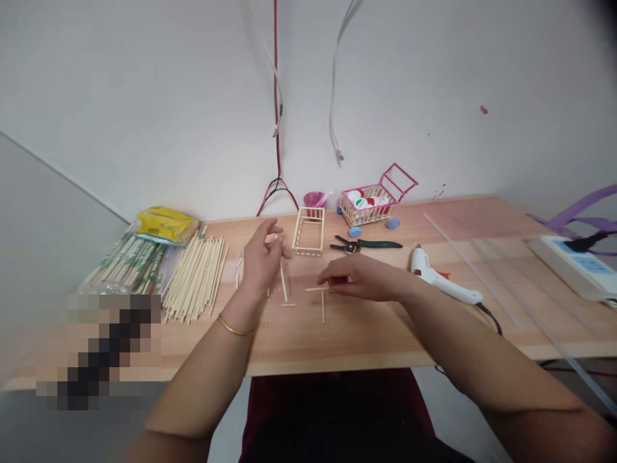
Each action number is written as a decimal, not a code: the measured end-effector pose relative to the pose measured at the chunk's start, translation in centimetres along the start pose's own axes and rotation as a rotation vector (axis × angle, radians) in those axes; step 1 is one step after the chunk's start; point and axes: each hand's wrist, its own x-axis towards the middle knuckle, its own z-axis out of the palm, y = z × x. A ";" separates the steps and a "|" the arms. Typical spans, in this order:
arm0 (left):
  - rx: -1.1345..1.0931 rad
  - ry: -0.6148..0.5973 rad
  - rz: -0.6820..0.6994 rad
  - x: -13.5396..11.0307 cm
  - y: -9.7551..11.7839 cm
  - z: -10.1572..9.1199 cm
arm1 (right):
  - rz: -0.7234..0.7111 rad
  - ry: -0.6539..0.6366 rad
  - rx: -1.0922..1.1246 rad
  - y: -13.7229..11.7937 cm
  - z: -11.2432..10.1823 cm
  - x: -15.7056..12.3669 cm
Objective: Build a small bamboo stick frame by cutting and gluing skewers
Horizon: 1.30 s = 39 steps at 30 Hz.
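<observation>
My left hand (263, 258) hovers over the middle of the table with its fingers apart. Just beside its fingertips a thin wooden stick (283, 281) slants down toward a short stick piece (288, 305). My right hand (359, 276) has its fingers curled downward, closed at the end of a short wooden stick (315, 289); the thumb is mostly hidden. Below that piece another stick (323, 308) runs toward me, making a T shape with it. Behind both hands lies a small rectangular stick frame (308, 231).
Left are loose sticks (195, 280), packaged sticks (130, 257) and a yellow packet (166, 225). Pliers (380, 244), a white glue gun (441, 280) and a power strip (578, 263) lie right. A pink-edged stick cart (369, 204) holding bottle caps and a purple cup (314, 199) stand behind.
</observation>
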 end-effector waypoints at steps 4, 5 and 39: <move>-0.233 0.072 -0.172 0.8 -0.7 0.2 | -0.062 -0.134 -0.096 0.2 1.1 0.4; -0.307 0.078 -0.216 0.8 -0.7 0.2 | -0.071 -0.162 -0.097 0.2 1.4 0.6; -0.942 -0.223 -0.538 -1.9 1.2 2.8 | 0.143 0.599 0.611 0.7 4.9 3.6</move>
